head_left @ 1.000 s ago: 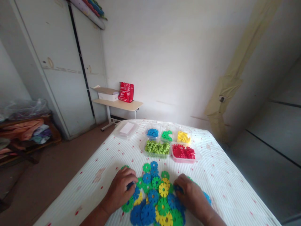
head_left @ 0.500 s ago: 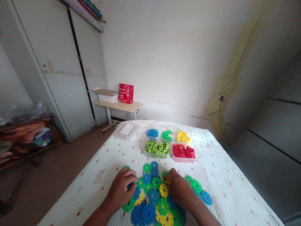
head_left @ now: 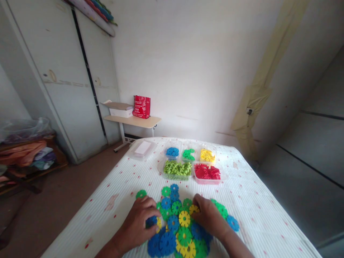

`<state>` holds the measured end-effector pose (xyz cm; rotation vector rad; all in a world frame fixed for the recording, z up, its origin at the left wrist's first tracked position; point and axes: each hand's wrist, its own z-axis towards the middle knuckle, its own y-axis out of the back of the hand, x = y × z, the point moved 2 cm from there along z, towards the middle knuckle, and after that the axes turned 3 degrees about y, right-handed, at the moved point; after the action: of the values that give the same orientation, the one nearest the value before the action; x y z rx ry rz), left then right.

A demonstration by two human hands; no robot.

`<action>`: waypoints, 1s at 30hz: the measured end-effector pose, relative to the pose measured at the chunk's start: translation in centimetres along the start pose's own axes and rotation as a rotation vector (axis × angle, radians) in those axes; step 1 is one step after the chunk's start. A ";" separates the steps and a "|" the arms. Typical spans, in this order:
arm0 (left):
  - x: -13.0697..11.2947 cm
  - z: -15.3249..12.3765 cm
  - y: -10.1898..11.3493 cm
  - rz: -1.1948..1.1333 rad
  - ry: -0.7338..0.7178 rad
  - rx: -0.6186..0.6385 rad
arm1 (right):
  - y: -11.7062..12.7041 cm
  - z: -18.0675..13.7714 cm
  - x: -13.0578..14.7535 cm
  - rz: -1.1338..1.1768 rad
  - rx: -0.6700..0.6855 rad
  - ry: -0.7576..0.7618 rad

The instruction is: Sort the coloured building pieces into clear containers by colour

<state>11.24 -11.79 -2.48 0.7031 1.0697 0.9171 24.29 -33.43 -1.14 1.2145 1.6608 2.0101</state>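
Many notched discs [head_left: 184, 236] lie toward the near edge of the table [head_left: 120, 188], between the left hand [head_left: 139, 223], gripping a blue disc [head_left: 151, 221], and the right hand [head_left: 209, 216], pinching a yellow disc [head_left: 194, 209].

Blue, green and yellow set against spotted white

In the pile, bright blue is shown by the blue slotted discs [head_left: 172, 247], mid green by the green slotted discs [head_left: 188, 239] and strong yellow by the yellow slotted discs [head_left: 187, 220]; the tablecloth [head_left: 263, 218] is patterned in white ribbing, scattered with small red spots and a few faded pinkish motifs; behind, plain single colours are shown by the blue pieces [head_left: 172, 152], green pieces [head_left: 188, 157], yellow pieces [head_left: 206, 155], lime-green pieces [head_left: 177, 168] and red pieces [head_left: 206, 172], held in colourless clear tubs [head_left: 208, 182]; the red carrier bag [head_left: 142, 106] is printed with white lettering; the wall [head_left: 188, 71] is off-white, crossed by a yellowish tape strip [head_left: 264, 91].
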 end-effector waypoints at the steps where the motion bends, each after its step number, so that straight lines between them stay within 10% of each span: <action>1: 0.2 0.0 0.0 -0.001 0.006 -0.003 | 0.3 0.1 -0.3 0.027 -0.028 -0.035; 8: 1.9 -0.5 0.2 -0.028 0.061 -0.002 | 0.9 -0.8 0.3 0.358 0.085 0.101; 24: 0.4 -0.2 0.6 0.018 0.131 0.211 | -0.1 -0.6 1.8 0.203 0.110 0.077; 30: 0.8 -0.3 -0.5 -0.018 0.209 0.205 | 5.2 3.5 -2.5 0.351 -0.120 -0.058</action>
<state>11.22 -11.32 -3.35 0.7766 1.3671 0.8874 29.87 -34.28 2.44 1.5928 1.3527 2.2094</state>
